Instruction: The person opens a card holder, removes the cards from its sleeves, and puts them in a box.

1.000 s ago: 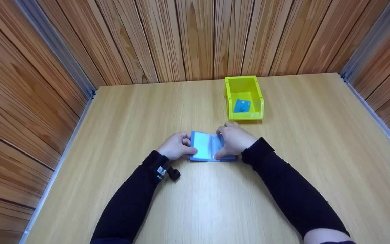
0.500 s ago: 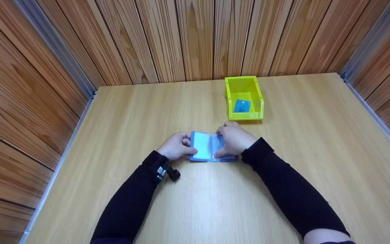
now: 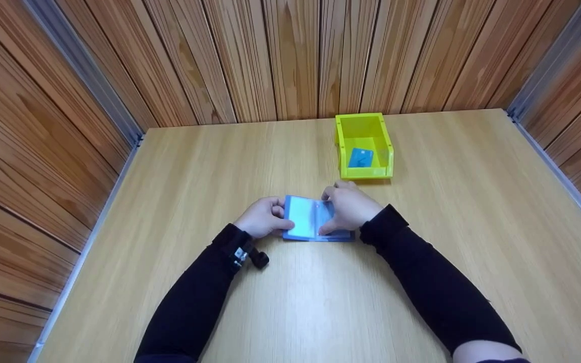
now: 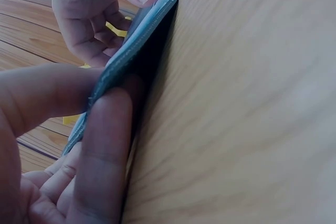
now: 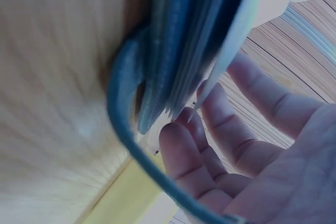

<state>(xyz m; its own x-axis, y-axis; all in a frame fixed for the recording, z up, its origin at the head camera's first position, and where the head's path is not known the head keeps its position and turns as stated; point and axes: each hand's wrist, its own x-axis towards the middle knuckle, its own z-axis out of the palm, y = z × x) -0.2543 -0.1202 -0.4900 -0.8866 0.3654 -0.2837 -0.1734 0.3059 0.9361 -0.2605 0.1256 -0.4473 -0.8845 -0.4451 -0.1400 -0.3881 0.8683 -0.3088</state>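
A blue card holder (image 3: 300,218) lies spread on the table, with clear sleeves inside. My left hand (image 3: 262,218) pinches its left cover between thumb and fingers; in the left wrist view that stitched cover (image 4: 137,38) is lifted at a slant off the table. Over the right half, my right hand (image 3: 353,207) holds the sleeves, thumb at the lower edge near the fold and fingers at the upper edge. The right wrist view shows fingertips against the sleeve edges (image 5: 181,80) and a blue strap (image 5: 118,114) curving out from the cover.
Beyond my right hand stands a yellow open-fronted bin (image 3: 366,173), with a blue card (image 3: 360,158) lying inside. A wooden table (image 3: 210,161) carries everything, bordered by wood-plank walls (image 3: 290,60) at the back and sides. A small black device (image 3: 245,254) sits on my left wrist.
Almost nothing differs. Both hands keep their hold on the card holder in the same place, and the bin and its card have not moved.
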